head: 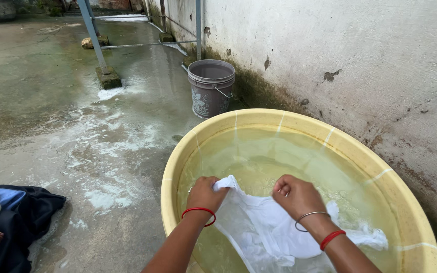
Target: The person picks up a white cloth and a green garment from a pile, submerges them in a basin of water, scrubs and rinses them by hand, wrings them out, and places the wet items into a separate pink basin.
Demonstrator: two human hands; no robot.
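You stood on a wet concrete floor (pixel 51 101), stained green and streaked with white suds. A whitewashed wall (pixel 360 55), chipped and mossy at its base, ran along your right. Blue-grey metal posts (pixel 91 30) rested on stone blocks (pixel 108 77). Daylight was even and overcast.

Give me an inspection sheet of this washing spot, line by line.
Surface: wet concrete floor with soapy white patches.
Job's things: white cloth in a yellow tub of water.
Clutter: heap of dark clothes at left; grey bucket by the wall.
Hands: left hand and right hand both grip the cloth.
Cables: nothing seen.
Surroundings: stained white wall; metal frame legs on blocks.
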